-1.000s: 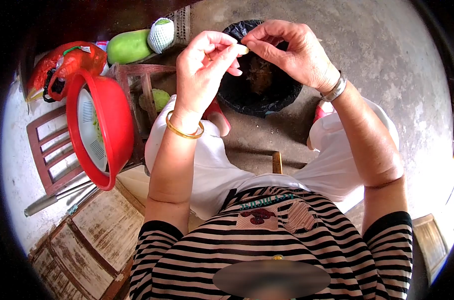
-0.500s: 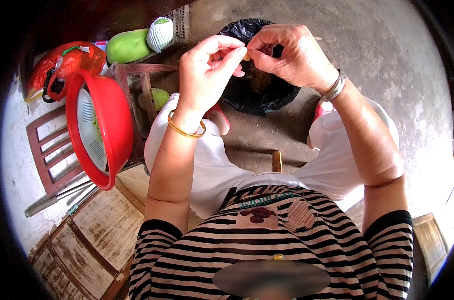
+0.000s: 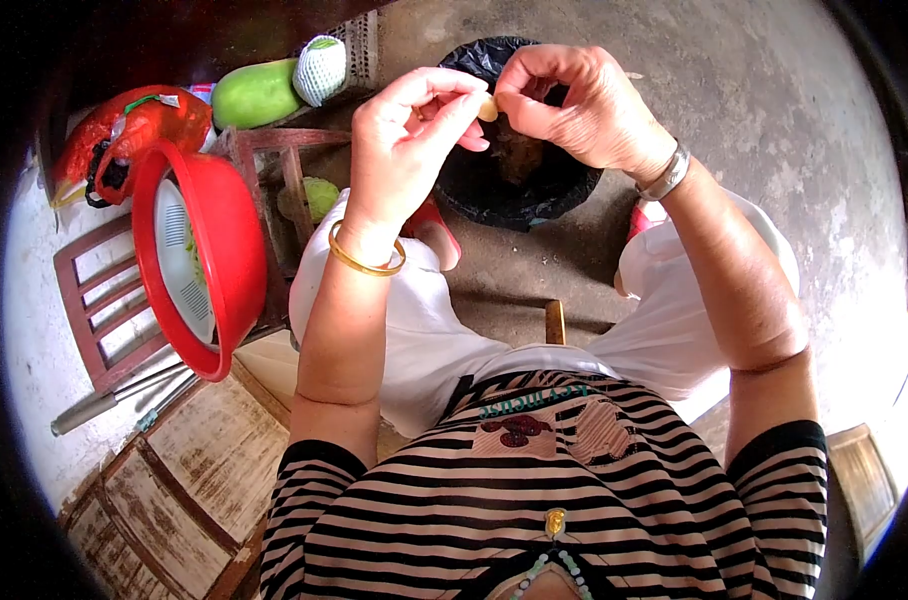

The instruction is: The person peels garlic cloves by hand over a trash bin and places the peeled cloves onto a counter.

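While your left hand [image 3: 404, 150] pinches a pale piece [image 3: 488, 109] | your right hand [image 3: 599, 125] is at its edge, grip unclear | bin [image 3: 564, 200] below.

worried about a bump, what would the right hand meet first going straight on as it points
The right hand would likely meet the small pale piece in the left hand; whether they touch is unclear.

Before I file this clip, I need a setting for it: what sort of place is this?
Probably a household food-preparation area: there's a red basin, a large green gourd or melon, and a black-lined bin on the bare grey floor.
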{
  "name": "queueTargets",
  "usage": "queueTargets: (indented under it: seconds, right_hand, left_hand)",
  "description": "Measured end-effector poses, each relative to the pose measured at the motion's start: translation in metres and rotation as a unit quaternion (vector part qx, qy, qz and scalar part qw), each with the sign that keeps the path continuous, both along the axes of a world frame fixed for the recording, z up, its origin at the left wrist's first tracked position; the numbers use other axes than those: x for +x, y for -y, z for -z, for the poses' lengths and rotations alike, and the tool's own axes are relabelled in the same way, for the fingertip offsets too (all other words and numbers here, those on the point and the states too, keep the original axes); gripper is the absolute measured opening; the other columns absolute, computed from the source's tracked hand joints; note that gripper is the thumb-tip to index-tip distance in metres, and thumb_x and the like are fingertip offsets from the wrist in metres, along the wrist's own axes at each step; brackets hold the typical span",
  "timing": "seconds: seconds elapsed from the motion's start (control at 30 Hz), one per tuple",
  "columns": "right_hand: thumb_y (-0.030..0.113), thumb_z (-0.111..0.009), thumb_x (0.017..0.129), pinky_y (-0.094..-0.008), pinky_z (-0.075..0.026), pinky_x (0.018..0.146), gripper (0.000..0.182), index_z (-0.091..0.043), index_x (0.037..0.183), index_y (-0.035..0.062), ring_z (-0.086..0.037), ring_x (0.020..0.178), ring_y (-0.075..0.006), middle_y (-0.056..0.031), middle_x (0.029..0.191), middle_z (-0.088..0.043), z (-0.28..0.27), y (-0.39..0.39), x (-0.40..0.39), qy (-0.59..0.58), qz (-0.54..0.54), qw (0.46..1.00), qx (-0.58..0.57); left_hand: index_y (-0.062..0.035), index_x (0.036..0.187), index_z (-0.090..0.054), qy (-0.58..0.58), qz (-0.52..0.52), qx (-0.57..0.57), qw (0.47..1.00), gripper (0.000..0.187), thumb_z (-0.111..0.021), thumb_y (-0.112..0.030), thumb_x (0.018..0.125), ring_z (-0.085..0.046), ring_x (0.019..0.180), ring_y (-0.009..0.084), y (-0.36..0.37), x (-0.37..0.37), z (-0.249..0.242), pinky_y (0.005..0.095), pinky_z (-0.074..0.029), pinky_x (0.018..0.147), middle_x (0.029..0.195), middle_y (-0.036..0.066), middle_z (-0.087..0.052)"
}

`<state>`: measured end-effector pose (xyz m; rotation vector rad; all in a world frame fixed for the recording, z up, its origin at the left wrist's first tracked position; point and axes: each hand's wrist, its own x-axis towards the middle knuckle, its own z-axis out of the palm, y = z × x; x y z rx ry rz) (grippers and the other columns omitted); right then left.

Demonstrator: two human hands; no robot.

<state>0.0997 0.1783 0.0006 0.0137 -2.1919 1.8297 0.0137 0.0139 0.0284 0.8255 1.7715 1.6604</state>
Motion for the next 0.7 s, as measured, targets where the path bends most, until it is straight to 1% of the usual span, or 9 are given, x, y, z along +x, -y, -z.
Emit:
queueTargets:
  seconds: [0.03,0.07,0.17,0.33,0.43,0.53,0.7]
  right_hand:
    - [0.013,-0.064,0.077,-0.0222,-0.047,0.059,0.010,-0.062,0.076,0.0032,-0.053,0.061,-0.0041,0.0010,0.064,-0.059,0.0019,-0.0003,-0.0006,0.002,-0.005,1.000,-0.022]
    - [0.013,-0.064,0.077,-0.0220,-0.047,0.059,0.010,-0.062,0.076,0.0031,-0.053,0.061,-0.0039,0.0015,0.065,-0.059,0.0021,-0.0006,-0.0005,0.012,-0.010,0.999,-0.034]
    - [0.013,-0.064,0.077,-0.0216,-0.047,0.060,0.011,-0.063,0.078,0.0027,-0.052,0.063,-0.0036,0.0024,0.067,-0.059,0.0004,-0.0017,-0.0007,0.039,-0.022,0.997,-0.065]
    - [0.014,-0.064,0.079,-0.0214,-0.046,0.065,0.012,-0.063,0.081,0.0024,-0.053,0.067,-0.0036,0.0025,0.071,-0.060,0.0014,-0.0007,-0.0006,0.061,-0.024,0.990,-0.126]
    - [0.015,-0.063,0.080,-0.0213,-0.046,0.067,0.013,-0.063,0.082,0.0022,-0.053,0.069,-0.0038,0.0025,0.073,-0.061,0.0004,0.0005,-0.0007,0.072,-0.017,0.987,-0.142]
    - [0.015,-0.063,0.080,-0.0214,-0.046,0.068,0.014,-0.063,0.083,0.0017,-0.054,0.070,-0.0040,0.0025,0.073,-0.061,0.0062,0.0029,-0.0029,0.056,-0.003,0.985,-0.163]
    - [0.016,-0.063,0.080,-0.0219,-0.047,0.069,0.015,-0.063,0.084,0.0014,-0.055,0.072,-0.0047,0.0017,0.075,-0.062,0.0038,0.0018,-0.0025,0.057,0.013,0.986,-0.155]
  left_hand:
    - [0.0023,0.098,-0.060,0.003,0.006,-0.002,1.000,0.013,-0.055,-0.004,0.088,-0.060,0.067,0.0102,0.0008,-0.0019,0.0006,0.0250,-0.054,0.062,0.083,0.007,-0.063]
    - [0.0026,0.099,-0.060,0.007,0.013,-0.004,1.000,0.014,-0.053,-0.004,0.089,-0.061,0.067,0.0116,0.0017,-0.0033,0.0009,0.0262,-0.054,0.064,0.085,0.008,-0.063]
    - [0.0025,0.100,-0.060,0.039,0.025,0.014,0.999,0.016,-0.051,-0.006,0.090,-0.061,0.071,0.0118,0.0036,-0.0051,0.0006,0.0272,-0.055,0.065,0.085,0.008,-0.063]
    - [0.0021,0.103,-0.058,0.076,0.020,0.029,0.996,0.016,-0.050,-0.004,0.090,-0.062,0.075,0.0140,0.0035,-0.0060,0.0024,0.0282,-0.055,0.066,0.089,0.010,-0.063]
    - [0.0017,0.104,-0.057,0.080,0.018,0.033,0.996,0.016,-0.049,-0.004,0.090,-0.062,0.078,0.0163,0.0035,-0.0066,0.0024,0.0285,-0.055,0.067,0.092,0.011,-0.063]
    - [0.0014,0.104,-0.056,0.071,0.008,0.031,0.997,0.016,-0.049,-0.003,0.090,-0.063,0.080,0.0181,0.0027,-0.0058,0.0021,0.0288,-0.055,0.067,0.093,0.012,-0.063]
    - [0.0017,0.104,-0.056,0.080,0.005,0.041,0.996,0.016,-0.049,-0.002,0.090,-0.063,0.081,0.0196,0.0017,-0.0051,0.0010,0.0295,-0.055,0.069,0.095,0.013,-0.063]
